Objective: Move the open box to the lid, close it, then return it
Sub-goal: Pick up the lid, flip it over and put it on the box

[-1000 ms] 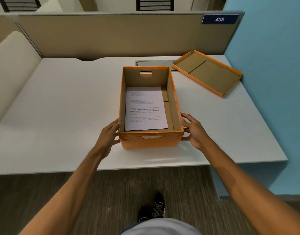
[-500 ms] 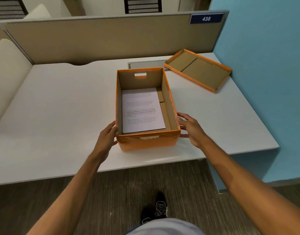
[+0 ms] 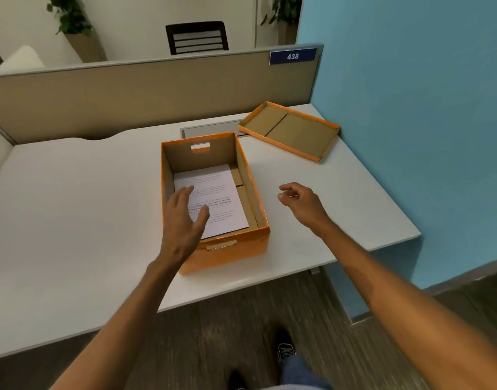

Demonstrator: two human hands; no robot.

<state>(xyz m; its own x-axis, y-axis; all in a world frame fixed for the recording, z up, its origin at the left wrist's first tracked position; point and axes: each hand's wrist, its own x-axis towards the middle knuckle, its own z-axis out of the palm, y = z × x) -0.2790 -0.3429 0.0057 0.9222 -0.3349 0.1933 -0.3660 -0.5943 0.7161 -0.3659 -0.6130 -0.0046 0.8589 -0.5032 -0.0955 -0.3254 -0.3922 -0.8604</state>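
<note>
Our left hand (image 3: 185,220) hovers spread over the orange file box (image 3: 213,198) at frame centre, and our right hand (image 3: 300,204) hangs loosely curled beside it, neither gripping. The upturned lid (image 3: 289,130) lies well apart, upper right. We judge a one-sided grab could tip the box and shift the printed sheet (image 3: 213,201).

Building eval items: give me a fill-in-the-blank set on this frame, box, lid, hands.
1. The orange box is open and holds a sheet of ____.
2. The lid lies on the desk with its inside facing ____.
3. The blue sign reads ____.
4. The left hand and right hand hold ____.

Missing: paper; up; 438; nothing
</note>
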